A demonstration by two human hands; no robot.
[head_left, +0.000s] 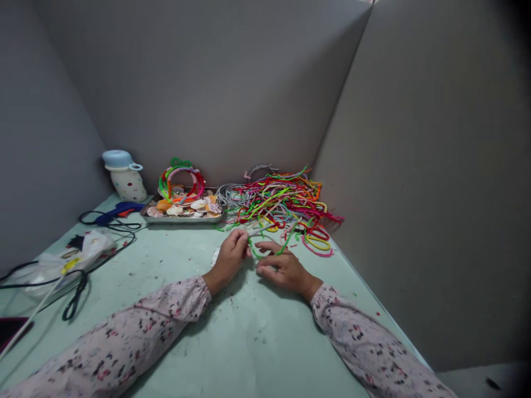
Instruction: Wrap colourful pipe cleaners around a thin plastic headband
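My left hand point(230, 255) is closed in a pinch on a green pipe cleaner point(254, 250), close to the end of a thin grey strand point(264, 228). The pipe cleaner curves down toward my right hand point(286, 268), passes among its fingers and rises on the far side. The fingers of my right hand are apart, with the thumb away from the others; no firm grip on the strand shows. Partly hidden behind my left hand, a small white round thing point(215, 256) lies on the table.
A heap of coloured pipe cleaners point(282, 193) lies at the back right. Left of it, a metal tray point(182, 220) of shells carries colourful pipe-cleaner rings point(202, 182). A blue-lidded bottle point(128, 179), black cables point(124, 243) and a plastic bag point(93, 246) sit at the left; grey partitions enclose the table.
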